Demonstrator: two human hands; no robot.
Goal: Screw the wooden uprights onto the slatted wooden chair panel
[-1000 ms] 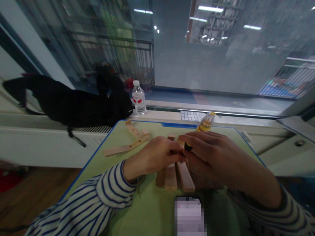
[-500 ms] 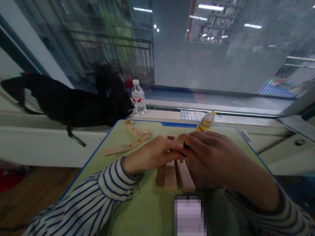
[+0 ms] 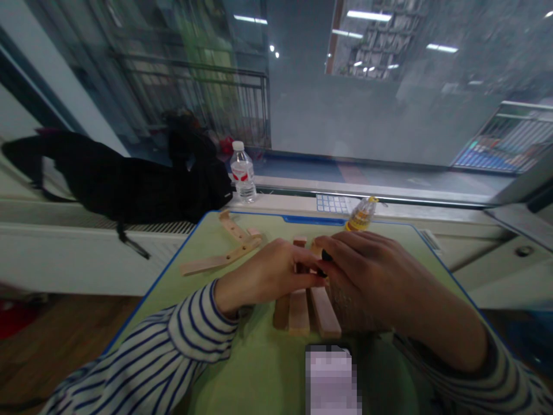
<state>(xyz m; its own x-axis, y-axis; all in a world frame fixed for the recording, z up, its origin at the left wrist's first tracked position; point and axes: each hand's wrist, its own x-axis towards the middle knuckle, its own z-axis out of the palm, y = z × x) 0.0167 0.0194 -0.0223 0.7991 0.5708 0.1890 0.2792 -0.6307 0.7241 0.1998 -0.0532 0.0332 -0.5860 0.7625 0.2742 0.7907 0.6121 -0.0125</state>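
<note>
Both hands meet over a slatted wooden assembly [image 3: 307,311] lying on the green table [image 3: 259,369]. My left hand [image 3: 263,276] lies over the slats' far end, its fingers stretched toward the right hand and pressing there. My right hand [image 3: 367,276] is curled round a small dark-tipped tool [image 3: 324,257], mostly hidden under the fingers, held against the wood. Both sleeves are blue-and-white striped.
Two loose wooden strips [image 3: 222,253] lie at the table's far left. A small yellow-labelled bottle [image 3: 362,214] stands at the far edge, a water bottle [image 3: 242,173] and a black bag [image 3: 129,184] on the sill behind. A blurred object [image 3: 332,380] sits near me.
Almost nothing differs; both hands stay together over the wooden slats, with only slight finger shifts.
</note>
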